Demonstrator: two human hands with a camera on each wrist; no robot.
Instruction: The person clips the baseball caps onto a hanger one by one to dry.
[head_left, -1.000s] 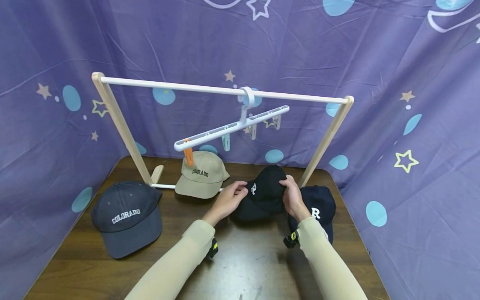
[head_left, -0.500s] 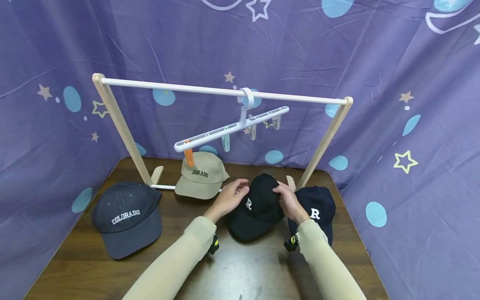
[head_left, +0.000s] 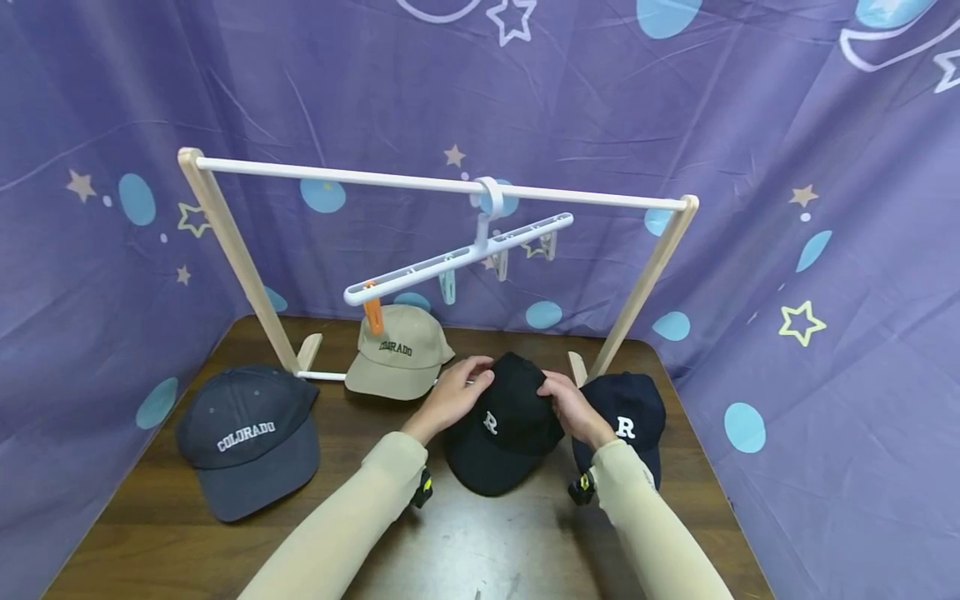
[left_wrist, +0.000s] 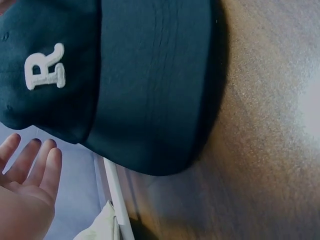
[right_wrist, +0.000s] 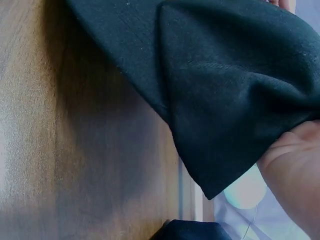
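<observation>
I've swung the black cap (head_left: 516, 404) brim-near over the tabletop (head_left: 495, 554), its white R (head_left: 491, 422) now facing me more squarely, likely to straighten it; my right fingers (head_left: 555, 385) grip its far-right edge, my left fingers (left_wrist: 52, 167) lie apart beside it. Left grey cap (head_left: 251, 446) and far beige cap (head_left: 397, 358) read COLORADO (head_left: 246, 437); right navy cap (head_left: 626, 404), R

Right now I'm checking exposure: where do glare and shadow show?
Head: a pale sheen on the table between the sleeves; left wrist: glare whitens the table at the picture's right edge, and shadow hugs the black cap; right wrist: a broad shadow on the table beside the black cap.
</observation>
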